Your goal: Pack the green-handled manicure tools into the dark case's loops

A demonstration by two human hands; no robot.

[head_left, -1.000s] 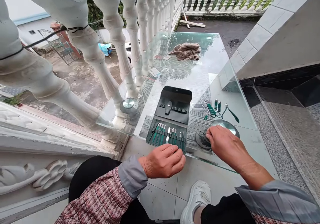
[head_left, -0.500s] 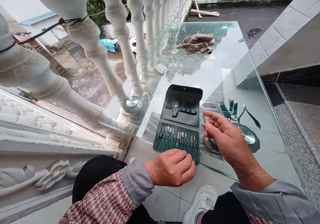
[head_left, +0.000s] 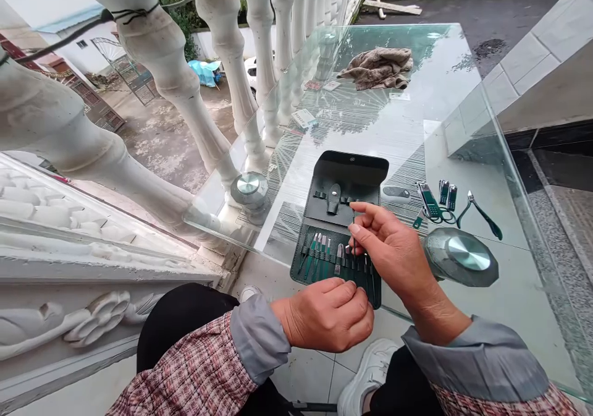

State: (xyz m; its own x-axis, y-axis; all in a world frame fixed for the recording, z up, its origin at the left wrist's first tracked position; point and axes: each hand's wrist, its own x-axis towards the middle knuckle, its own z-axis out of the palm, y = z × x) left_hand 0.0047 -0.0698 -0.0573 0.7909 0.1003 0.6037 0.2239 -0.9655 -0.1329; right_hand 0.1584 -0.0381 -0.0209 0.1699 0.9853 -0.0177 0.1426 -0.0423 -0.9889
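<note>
A black manicure case (head_left: 351, 170) lies unfolded near the front edge of the glass table, with several green-handled tools in the loops of its lower half. My right hand (head_left: 393, 255) pinches a thin dark manicure tool (head_left: 353, 230) between thumb and forefinger, upright over the right part of the tool row. My left hand (head_left: 327, 314) is closed at the case's near edge, its fingertips curled over that edge. The tool's working end is too small to make out. My right hand partly covers the loops and the right-hand tools.
Right of the case, nail clippers (head_left: 428, 199), scissors (head_left: 445, 215) and a cuticle nipper (head_left: 479, 215) lie on the glass table (head_left: 467, 125). A crumpled cloth (head_left: 377, 68) and a small card (head_left: 304, 118) lie farther back. White balusters (head_left: 173, 76) line the left.
My right hand has moved left with the thin tool, from beside the case to over its tool row. My left hand stays at the near edge. The view has shifted slightly.
</note>
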